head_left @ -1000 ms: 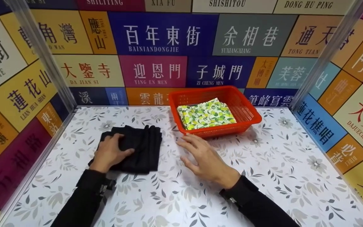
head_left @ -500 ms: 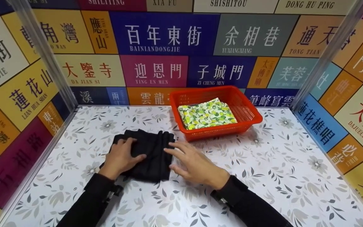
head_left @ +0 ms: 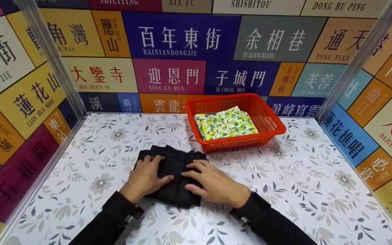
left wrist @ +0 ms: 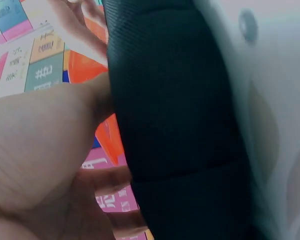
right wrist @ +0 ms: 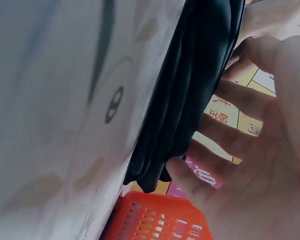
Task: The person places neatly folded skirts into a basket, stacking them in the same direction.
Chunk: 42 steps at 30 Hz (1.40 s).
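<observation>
A folded black cloth point(head_left: 175, 177), stacked in several layers, lies on the table in front of the person. My left hand point(head_left: 146, 177) rests on its left part with fingers spread and the thumb toward the middle. On the right edge lies my right hand point(head_left: 214, 182), its fingertips touching the top of the cloth. In the left wrist view the black cloth point(left wrist: 180, 100) fills the middle, with fingertips at its surface. The right wrist view shows the stacked folds of the cloth point(right wrist: 182, 95) from the side, with the fingers of the right hand point(right wrist: 250, 130) reaching along the top.
A red plastic basket point(head_left: 273, 127) stands behind and to the right, holding a folded lemon-print cloth point(head_left: 226, 124). The white table point(head_left: 284, 197) has a leaf and flower pattern. Panels with coloured street-name signs point(head_left: 180, 35) enclose the back and sides.
The left hand has slid the black cloth to the right and slightly toward the person. The right hand has gone from beside the basket down onto the cloth's right edge.
</observation>
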Each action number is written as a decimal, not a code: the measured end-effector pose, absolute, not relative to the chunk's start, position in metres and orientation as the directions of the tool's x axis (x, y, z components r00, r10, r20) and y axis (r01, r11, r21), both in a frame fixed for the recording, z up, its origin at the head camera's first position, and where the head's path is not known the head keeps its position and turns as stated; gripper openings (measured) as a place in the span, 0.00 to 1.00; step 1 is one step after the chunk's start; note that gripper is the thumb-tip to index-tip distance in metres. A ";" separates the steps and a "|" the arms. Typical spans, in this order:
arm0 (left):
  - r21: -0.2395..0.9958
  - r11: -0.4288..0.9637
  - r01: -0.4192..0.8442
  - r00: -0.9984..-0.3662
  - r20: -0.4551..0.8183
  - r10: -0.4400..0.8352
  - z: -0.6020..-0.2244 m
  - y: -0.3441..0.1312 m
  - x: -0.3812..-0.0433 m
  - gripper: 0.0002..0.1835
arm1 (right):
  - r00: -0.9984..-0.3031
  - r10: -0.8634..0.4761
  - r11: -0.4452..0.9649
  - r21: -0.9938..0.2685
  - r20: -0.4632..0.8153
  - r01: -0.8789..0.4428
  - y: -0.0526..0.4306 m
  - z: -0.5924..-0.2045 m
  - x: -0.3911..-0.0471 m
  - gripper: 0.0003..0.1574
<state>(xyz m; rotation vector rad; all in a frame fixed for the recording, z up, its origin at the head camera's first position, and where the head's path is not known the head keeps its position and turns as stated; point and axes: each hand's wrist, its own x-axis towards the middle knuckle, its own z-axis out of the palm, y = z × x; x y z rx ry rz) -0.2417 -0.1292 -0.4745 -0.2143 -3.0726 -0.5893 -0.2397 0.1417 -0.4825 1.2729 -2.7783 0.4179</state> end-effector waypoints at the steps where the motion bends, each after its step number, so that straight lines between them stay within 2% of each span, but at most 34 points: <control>1: 0.370 0.918 0.141 -0.990 0.037 0.137 -0.475 -0.127 -0.240 0.42 | -0.663 -0.731 0.627 -0.223 0.161 -0.746 0.143 -0.482 -0.239 0.33; 10: 0.421 0.889 0.181 -0.983 0.097 0.154 -0.476 -0.115 -0.229 0.37 | -0.710 -0.677 0.661 -0.266 0.192 -0.702 0.162 -0.483 -0.235 0.25; 19: 0.503 0.835 0.222 -0.975 0.132 0.179 -0.477 -0.107 -0.222 0.36 | -0.753 -0.631 0.688 -0.315 0.184 -0.654 0.191 -0.481 -0.226 0.22; 31: 0.596 0.783 0.177 -0.979 0.025 0.202 -0.471 -0.107 -0.221 0.37 | -0.791 -0.588 0.723 -0.329 0.170 -0.608 0.215 -0.480 -0.220 0.18; 42: 0.671 0.734 0.106 -0.974 -0.078 0.212 -0.465 -0.111 -0.222 0.43 | -0.820 -0.544 0.740 -0.360 0.178 -0.568 0.240 -0.481 -0.220 0.15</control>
